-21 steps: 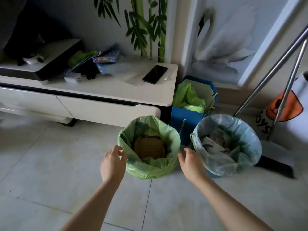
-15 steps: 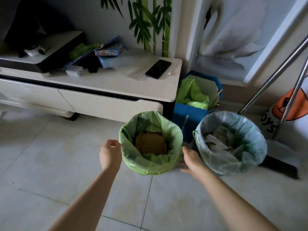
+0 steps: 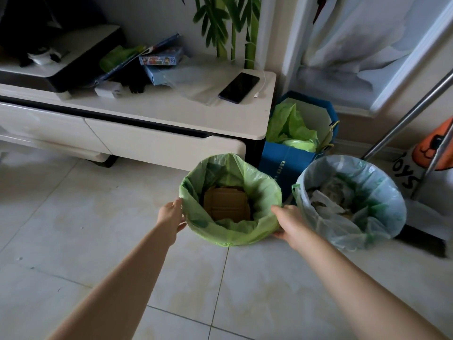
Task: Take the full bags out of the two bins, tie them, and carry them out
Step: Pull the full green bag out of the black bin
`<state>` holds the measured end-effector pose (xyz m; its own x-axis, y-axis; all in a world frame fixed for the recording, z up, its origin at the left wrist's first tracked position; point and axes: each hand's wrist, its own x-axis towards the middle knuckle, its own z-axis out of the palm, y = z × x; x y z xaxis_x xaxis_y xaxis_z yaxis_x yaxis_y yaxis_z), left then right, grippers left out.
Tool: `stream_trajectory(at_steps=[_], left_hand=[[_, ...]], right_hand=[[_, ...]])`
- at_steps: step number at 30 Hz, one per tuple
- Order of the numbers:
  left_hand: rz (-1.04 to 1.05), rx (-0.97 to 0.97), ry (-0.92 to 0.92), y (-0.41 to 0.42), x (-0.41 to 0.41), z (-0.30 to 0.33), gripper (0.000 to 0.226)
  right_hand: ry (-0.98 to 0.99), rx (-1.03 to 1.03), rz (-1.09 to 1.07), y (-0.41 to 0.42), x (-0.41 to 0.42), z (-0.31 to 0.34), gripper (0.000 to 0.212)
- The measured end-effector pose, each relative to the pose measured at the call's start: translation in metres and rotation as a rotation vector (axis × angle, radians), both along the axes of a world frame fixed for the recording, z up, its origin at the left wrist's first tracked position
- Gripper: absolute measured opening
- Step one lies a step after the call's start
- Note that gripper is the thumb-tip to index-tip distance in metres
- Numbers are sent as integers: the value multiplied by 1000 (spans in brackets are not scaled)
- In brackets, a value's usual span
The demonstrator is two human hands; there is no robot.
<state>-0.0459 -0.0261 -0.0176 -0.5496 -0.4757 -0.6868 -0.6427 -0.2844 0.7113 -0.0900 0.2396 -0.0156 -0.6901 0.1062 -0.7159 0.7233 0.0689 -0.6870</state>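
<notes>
Two round bins stand side by side on the tiled floor. The left one is lined with a green bag (image 3: 259, 190) folded over its rim, with brown cardboard (image 3: 226, 203) inside. The right one has a pale blue-grey bag (image 3: 389, 200) holding crumpled paper waste. My left hand (image 3: 171, 214) touches the green bag's left rim, fingers curled against it. My right hand (image 3: 289, 223) rests on the bag's right rim, thumb under the folded edge. Whether either hand has pinched the plastic is unclear.
A white low cabinet (image 3: 157, 111) stands behind the bins, with a phone (image 3: 239, 87), boxes and a printer on top. A blue paper bag (image 3: 286, 163) with green plastic sits against the wall. Metal poles (image 3: 402, 119) and a dustpan lean at the right.
Both hands have moved forward and closed in on the green bag's rim, from hovering just short of it to touching it on either side.
</notes>
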Motion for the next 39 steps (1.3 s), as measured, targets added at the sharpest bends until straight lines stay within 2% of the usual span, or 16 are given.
stream_trajectory(at_steps=[5, 9, 11, 13, 17, 20, 25, 26, 28, 31, 34, 36, 39], left_hand=[[-23, -35, 1, -6, -2, 1, 7], [-40, -180, 26, -14, -6, 2, 6], [-55, -228, 27, -18, -7, 4, 1], [-70, -247, 34, -21, -7, 5, 5], [-26, -175, 88, -27, -6, 11, 9], [-7, -89, 178, -26, -1, 21, 2], [50, -131, 238, -35, 14, 26, 8], [50, -152, 220, -39, 18, 25, 7], [12, -201, 155, -47, 22, 23, 17], [-88, -106, 99, -52, 17, 26, 35], [-208, -54, 73, -48, -1, 36, 30], [-232, -87, 69, -44, -18, 41, 22], [-196, -183, 14, -38, -40, 49, 26]], right_hand=[[65, 98, -30, -3, -17, 18, 22], [204, 160, 32, -7, -24, 33, 12], [262, 137, 71, -11, -26, 43, 27], [306, 95, 93, -16, -26, 53, 32], [368, 106, 182, -17, -17, 65, 24], [372, 145, 208, -7, -11, 66, 23], [381, 210, 166, 17, -6, 70, 19], [381, 245, 167, 23, -5, 69, 19], [387, 445, 227, 32, -4, 65, 21], [382, 799, 481, 36, -3, 74, 25], [363, 785, 663, 22, -14, 83, 30], [372, 774, 698, 8, -29, 82, 37], [395, 821, 718, -11, -53, 75, 52]])
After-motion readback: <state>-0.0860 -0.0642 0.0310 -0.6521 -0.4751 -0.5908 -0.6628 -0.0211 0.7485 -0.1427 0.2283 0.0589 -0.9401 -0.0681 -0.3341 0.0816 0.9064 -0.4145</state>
